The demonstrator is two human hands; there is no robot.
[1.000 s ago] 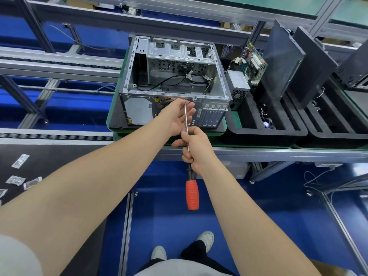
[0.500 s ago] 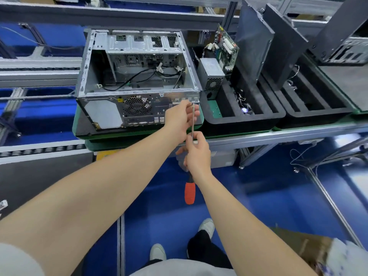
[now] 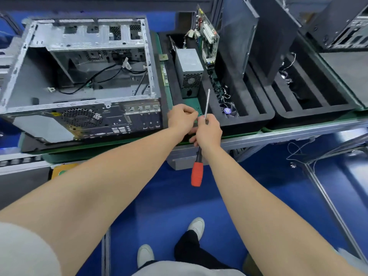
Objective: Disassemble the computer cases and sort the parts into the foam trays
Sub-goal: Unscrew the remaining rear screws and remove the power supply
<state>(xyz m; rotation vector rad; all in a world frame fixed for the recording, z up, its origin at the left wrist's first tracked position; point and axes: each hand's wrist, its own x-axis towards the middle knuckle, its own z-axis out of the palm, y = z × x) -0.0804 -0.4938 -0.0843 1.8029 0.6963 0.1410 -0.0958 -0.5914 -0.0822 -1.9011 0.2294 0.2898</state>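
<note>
Our right hand (image 3: 209, 130) is clamped round the bare shaft of the screwdriver (image 3: 196, 174), tip up, red handle hanging below the wrist. The left hand (image 3: 182, 117) sits just beside it, fingertips pinched together; whether that grip holds a screw we cannot tell, as anything there is too small to see. Both hands hover at the near rim of the tray (image 3: 249, 121), just right of the case (image 3: 79, 108), which lies open on the surface (image 3: 278, 135) with cables (image 3: 95, 76) inside.

We see three risks. Anything pinched could slip here and drop past the edge to the floor (image 3: 169, 206). Held by its shaft, the handle-heavy screwdriver could slide through our fingers. The upturned tip stands near the fan (image 3: 227, 110) and loose wires in the tray, so a careless reach could snag them.
</note>
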